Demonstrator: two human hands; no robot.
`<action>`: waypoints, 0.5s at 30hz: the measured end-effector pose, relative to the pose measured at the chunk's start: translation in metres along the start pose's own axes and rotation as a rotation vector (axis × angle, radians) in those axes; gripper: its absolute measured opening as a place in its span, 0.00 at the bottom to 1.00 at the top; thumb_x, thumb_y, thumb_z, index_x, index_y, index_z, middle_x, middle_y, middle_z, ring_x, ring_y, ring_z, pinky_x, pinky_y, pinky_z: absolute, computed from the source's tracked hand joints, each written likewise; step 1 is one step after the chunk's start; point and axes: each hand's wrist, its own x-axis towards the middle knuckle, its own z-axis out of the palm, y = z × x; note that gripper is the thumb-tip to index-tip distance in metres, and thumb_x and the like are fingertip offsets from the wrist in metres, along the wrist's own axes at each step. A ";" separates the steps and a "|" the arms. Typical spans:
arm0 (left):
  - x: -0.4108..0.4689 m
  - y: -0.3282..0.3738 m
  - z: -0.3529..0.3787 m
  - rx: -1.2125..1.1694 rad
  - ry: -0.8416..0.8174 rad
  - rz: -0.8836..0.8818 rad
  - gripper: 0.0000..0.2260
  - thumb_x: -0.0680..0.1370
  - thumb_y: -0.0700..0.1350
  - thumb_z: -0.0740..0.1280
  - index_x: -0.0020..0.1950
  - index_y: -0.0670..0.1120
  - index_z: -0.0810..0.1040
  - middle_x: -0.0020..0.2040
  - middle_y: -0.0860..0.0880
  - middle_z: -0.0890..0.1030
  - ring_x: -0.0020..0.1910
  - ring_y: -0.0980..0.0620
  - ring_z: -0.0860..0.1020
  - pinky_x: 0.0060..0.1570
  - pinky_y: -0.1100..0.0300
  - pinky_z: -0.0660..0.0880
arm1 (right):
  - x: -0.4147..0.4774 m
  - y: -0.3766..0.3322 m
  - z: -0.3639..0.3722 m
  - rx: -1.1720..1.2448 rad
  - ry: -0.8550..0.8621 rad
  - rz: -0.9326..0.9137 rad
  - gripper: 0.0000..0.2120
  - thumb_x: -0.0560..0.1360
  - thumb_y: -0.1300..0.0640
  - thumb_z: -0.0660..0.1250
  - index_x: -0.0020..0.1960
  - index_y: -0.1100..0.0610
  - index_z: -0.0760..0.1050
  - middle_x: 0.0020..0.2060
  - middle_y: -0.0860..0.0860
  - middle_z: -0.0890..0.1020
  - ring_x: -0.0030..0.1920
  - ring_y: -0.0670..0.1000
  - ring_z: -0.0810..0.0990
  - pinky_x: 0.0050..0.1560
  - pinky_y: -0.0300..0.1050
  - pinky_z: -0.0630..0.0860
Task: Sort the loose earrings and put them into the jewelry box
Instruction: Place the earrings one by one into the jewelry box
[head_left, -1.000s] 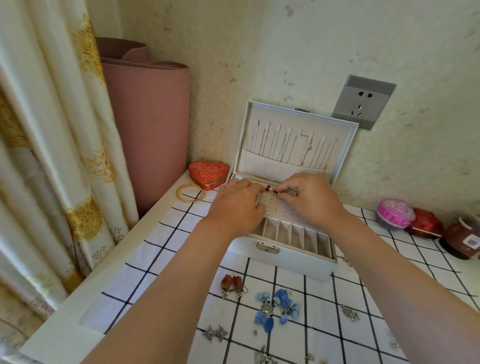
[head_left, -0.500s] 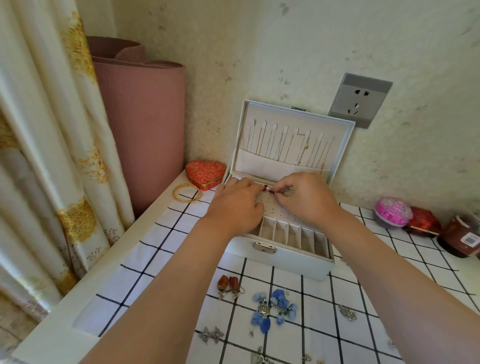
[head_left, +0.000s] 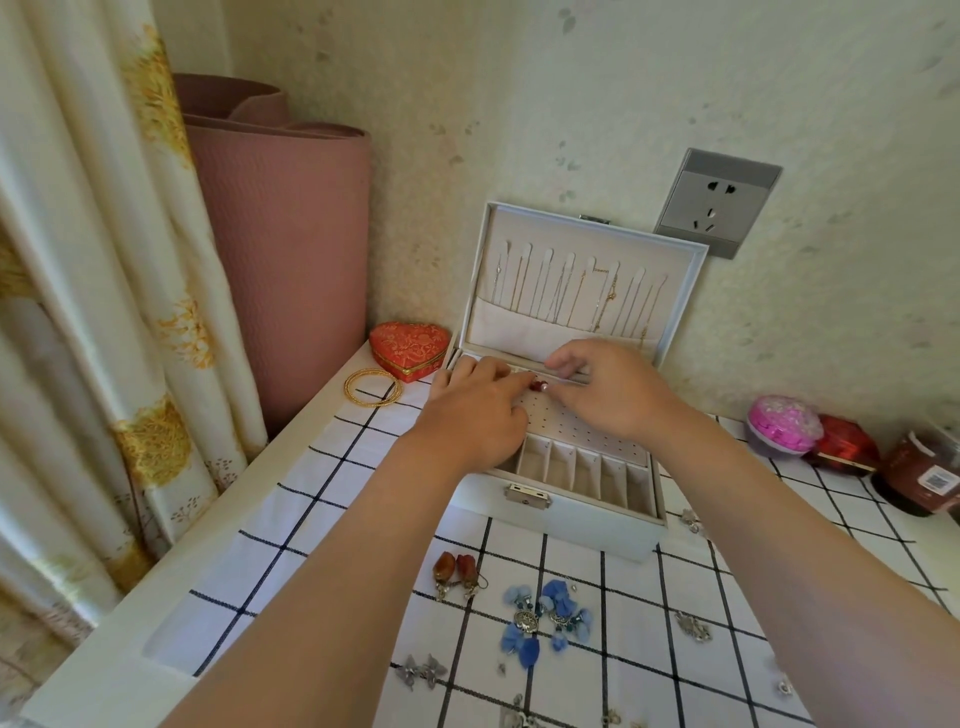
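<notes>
1 red earring (head_left: 537, 385) | pinched between my left hand (head_left: 467, 415) and right hand (head_left: 608, 395) | over the open jewelry box (head_left: 597, 519), at its holed panel (head_left: 576, 423)

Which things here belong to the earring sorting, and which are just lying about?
Job: jewelry box, small red earring pinched between left hand and right hand, amber earrings, blue petal earrings, silver earrings.
Lying about: heart-shaped box, gold bangles, pink roll, pink pot, dark jar.

Hands: left hand (head_left: 470, 415) and right hand (head_left: 610, 397) both bare, knuckles to wrist.
Forearms: left forearm (head_left: 337, 571) and right forearm (head_left: 800, 561) bare, uncovered down to the lower frame edge.
Shape: thick forearms tapering to the wrists; fingers short; nails too small to judge.
</notes>
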 end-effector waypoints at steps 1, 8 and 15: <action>0.000 0.000 0.000 -0.008 -0.004 -0.003 0.24 0.81 0.50 0.53 0.78 0.58 0.59 0.75 0.52 0.63 0.73 0.50 0.55 0.71 0.50 0.52 | -0.001 0.000 0.001 -0.022 0.013 -0.010 0.10 0.76 0.51 0.72 0.57 0.47 0.81 0.49 0.42 0.80 0.53 0.45 0.78 0.55 0.45 0.75; 0.000 0.000 -0.001 -0.037 0.001 -0.003 0.24 0.81 0.50 0.54 0.78 0.57 0.60 0.75 0.53 0.63 0.73 0.49 0.56 0.70 0.51 0.53 | 0.000 -0.002 0.006 -0.034 0.040 -0.026 0.05 0.76 0.52 0.72 0.51 0.49 0.84 0.43 0.41 0.76 0.51 0.45 0.77 0.50 0.42 0.71; -0.023 0.007 -0.018 -0.120 0.140 0.068 0.22 0.81 0.50 0.60 0.76 0.54 0.65 0.71 0.51 0.70 0.71 0.49 0.63 0.69 0.51 0.61 | -0.016 -0.008 -0.016 -0.048 -0.001 0.011 0.10 0.74 0.45 0.72 0.54 0.45 0.80 0.51 0.44 0.80 0.55 0.45 0.79 0.57 0.47 0.76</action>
